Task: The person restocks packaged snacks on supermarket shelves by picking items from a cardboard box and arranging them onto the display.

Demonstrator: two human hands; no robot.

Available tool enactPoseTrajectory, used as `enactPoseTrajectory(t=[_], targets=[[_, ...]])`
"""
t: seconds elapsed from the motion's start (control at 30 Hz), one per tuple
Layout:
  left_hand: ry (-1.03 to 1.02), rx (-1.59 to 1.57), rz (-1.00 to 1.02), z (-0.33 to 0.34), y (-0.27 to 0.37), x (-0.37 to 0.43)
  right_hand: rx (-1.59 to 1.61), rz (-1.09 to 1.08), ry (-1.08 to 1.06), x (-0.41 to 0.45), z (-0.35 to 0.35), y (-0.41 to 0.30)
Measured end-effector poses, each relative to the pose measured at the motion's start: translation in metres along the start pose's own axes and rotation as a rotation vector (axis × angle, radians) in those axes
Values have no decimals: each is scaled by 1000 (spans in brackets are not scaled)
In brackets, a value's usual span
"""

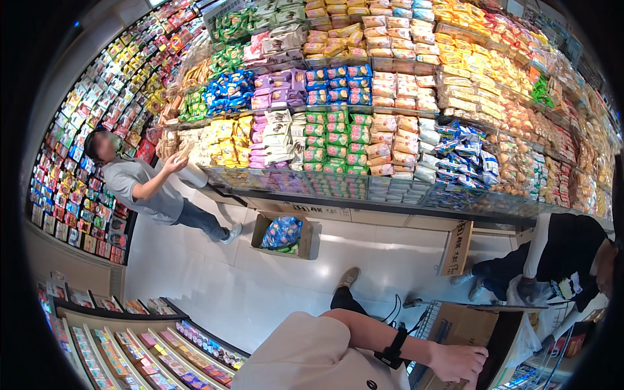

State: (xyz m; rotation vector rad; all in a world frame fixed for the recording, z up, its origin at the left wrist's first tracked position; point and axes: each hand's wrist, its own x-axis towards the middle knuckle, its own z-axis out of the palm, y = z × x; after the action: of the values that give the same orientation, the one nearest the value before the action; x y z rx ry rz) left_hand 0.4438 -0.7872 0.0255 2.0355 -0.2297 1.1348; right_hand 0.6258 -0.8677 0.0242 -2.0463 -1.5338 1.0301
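Note:
My left hand [458,363] reaches right, with a black band [393,347] around its wrist. Its fingers are bent over the edge of an open cardboard box [460,324], gripping it. The box sits on or in a wire cart [429,317], and its dark inside faces right. What the box holds cannot be made out. My right hand is out of view below the bottom edge. My beige sleeve [312,341] fills the lower middle.
A co-worker [565,258] handles a clear plastic bag [524,336] by the cart. Another person [146,185] stands left, holding a packet. A carton of blue bags [282,234] lies on the floor below a tiered display of packaged snacks [336,141]. Another carton [457,248] stands right.

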Motion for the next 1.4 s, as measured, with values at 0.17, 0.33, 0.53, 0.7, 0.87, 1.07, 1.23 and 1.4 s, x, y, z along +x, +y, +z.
enactPoseTrajectory(t=[0.17, 0.33, 0.53, 0.7, 0.87, 1.07, 1.23, 1.4], targets=[[-6, 42, 15, 5, -5, -5, -35, -10, -42, 10, 3, -10], [-23, 28, 1, 7, -7, -8, -52, 6, -67, 10, 5, -13], [-1, -38, 6, 10, -3, -9, -60, 34, -112, 8, 8, -9], [-24, -13, 1, 13, -5, -10, -52, 74, -130, 2, 10, -2], [-41, -14, -20, 1, -8, -10, -34, 110, -155, -7, 15, 3], [-48, -49, -50, -11, -8, -10, -26, 160, -156, -19, 16, 7], [-56, -30, -63, -15, -9, -8, -22, 176, -172, -26, 12, 12], [-108, -58, -50, -27, -7, 0, -12, 208, -140, -39, 9, 14]])
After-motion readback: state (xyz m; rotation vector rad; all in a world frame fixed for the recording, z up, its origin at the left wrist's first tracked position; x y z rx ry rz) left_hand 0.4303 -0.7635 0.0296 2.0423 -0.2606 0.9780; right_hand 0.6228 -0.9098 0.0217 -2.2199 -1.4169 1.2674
